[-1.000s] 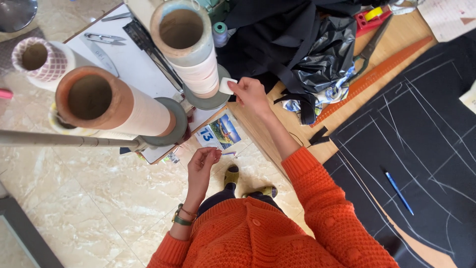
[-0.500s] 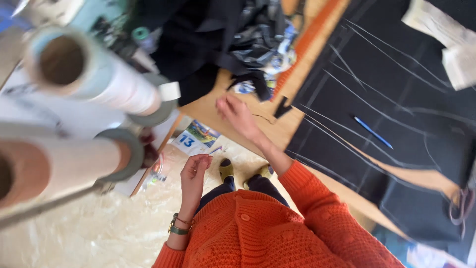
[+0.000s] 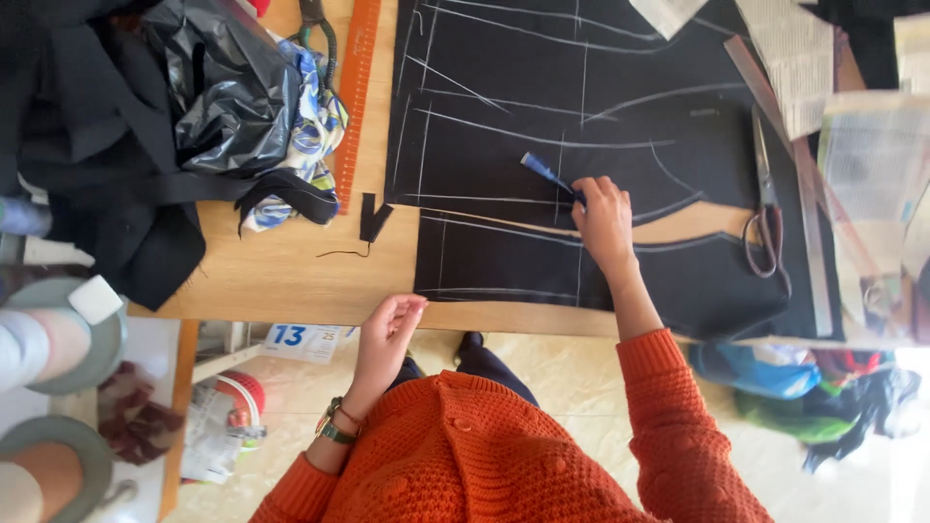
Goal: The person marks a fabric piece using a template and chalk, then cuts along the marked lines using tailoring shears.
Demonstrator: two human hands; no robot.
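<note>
My right hand (image 3: 603, 218) reaches over black fabric (image 3: 542, 107) marked with white chalk lines, spread on a wooden table (image 3: 291, 271). Its fingertips close on the end of a thin blue pen (image 3: 544, 172) lying on the fabric. My left hand (image 3: 386, 334) hovers at the table's near edge with its fingers loosely curled and nothing in it. A bracelet and a watch sit on that wrist. Both my sleeves are orange knit.
Scissors (image 3: 765, 228) and a long metal ruler (image 3: 790, 184) lie right of my right hand, beside papers (image 3: 872, 174). An orange ruler (image 3: 358, 97), a black plastic bag (image 3: 232, 87), patterned cloth (image 3: 312, 131) and a fabric scrap (image 3: 373, 218) lie left. Large rolls (image 3: 44, 344) stand far left.
The view has swung right, from the rolls to the chalk-marked fabric. My right hand left the white piece by the rolls and moved across to the blue pen. My left hand stayed near my body.
</note>
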